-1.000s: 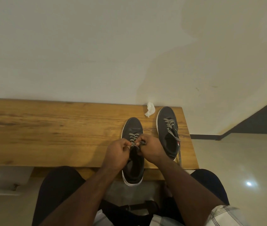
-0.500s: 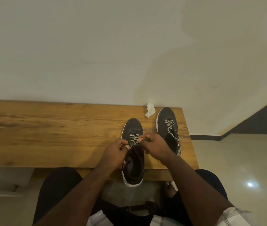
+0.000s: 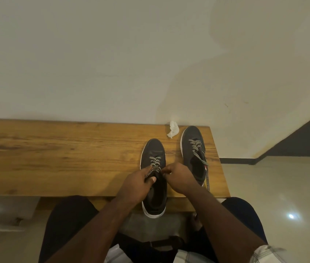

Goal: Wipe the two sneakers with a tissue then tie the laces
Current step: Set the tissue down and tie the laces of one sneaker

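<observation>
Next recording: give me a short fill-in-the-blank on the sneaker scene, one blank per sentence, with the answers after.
1. Both hands, the left hand and the right hand, work the laces of the sneaker on the ____.
2. The crumpled tissue lies on the ____ table.
3. A lace of the right sneaker hangs loose toward the table's ____ edge.

Answers: left; wooden; near

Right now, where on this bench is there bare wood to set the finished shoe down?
The bench shows bare wood from its left end up to the near sneaker. The right end is crowded: the tissue, the far sneaker and both hands, left hand and right hand, on the laces.
</observation>
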